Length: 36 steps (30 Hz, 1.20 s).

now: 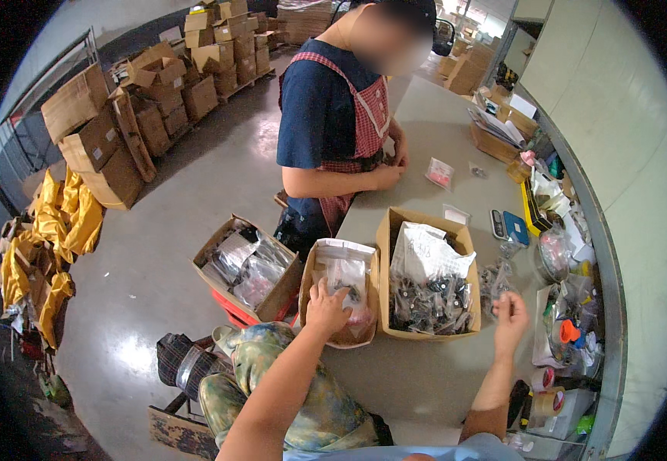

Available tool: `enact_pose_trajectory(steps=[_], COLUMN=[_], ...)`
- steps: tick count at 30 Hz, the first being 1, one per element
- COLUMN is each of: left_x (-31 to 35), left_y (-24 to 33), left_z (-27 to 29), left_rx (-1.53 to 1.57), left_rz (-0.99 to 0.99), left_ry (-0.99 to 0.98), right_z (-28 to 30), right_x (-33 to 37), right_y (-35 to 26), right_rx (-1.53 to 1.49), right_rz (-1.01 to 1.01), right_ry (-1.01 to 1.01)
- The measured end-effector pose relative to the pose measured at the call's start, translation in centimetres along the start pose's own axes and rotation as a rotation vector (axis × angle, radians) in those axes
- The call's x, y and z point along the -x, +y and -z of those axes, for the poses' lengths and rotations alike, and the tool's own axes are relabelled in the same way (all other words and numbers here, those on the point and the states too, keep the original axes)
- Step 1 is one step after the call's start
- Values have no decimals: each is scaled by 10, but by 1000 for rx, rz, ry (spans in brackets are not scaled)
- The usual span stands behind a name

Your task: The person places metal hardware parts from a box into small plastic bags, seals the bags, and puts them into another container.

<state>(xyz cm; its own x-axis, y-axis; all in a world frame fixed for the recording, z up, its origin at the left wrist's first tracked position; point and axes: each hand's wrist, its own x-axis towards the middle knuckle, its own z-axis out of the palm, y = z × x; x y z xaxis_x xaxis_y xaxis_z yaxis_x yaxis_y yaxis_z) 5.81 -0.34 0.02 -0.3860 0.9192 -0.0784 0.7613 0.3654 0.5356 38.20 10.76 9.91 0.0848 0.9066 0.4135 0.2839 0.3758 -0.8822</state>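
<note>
My left hand (pixel 327 309) is over the near side of a small cardboard box (pixel 307 303), its fingers spread apart. Clear plastic bags (pixel 346 274) with pinkish and dark contents lie in that box, partly hidden by the hand. To the right of a bigger cardboard box (pixel 384 276), my right hand (pixel 510 313) is raised with its fingertips pinched together. Small clear bags (pixel 496 278) lie just beside those fingertips; what the pinch holds cannot be made out. Many little bags of black parts (pixel 429 306) and a white wrapper (pixel 428 253) fill the bigger box.
Across the table corner stands a person in a checked apron (pixel 368 115), hands together. A third box of bags (pixel 245 265) stands at the left. A blue scale (pixel 515 227), tape rolls (pixel 552 402) and clutter line the right edge. Stacked cartons (pixel 157 92) fill the back left.
</note>
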Motion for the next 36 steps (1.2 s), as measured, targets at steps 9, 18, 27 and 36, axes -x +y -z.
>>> enact_pose_trajectory(steps=[9,18,27,36], left_x=[-23,-22,20,34], left_y=[-14,-4,8,16], left_z=[-23,11,16,33], left_rx=[-38,507,659,586], left_rz=[76,-72,-310,-166], left_ry=[-77,538,339,130], right_z=[-52,-59,-97,-108], right_x=[54,65,96,104], right_y=[10,-24,-76,-78], right_rx=[122,87,121,145], right_rz=[103,53,101,136], right_ry=[-302,-494,-827,-852])
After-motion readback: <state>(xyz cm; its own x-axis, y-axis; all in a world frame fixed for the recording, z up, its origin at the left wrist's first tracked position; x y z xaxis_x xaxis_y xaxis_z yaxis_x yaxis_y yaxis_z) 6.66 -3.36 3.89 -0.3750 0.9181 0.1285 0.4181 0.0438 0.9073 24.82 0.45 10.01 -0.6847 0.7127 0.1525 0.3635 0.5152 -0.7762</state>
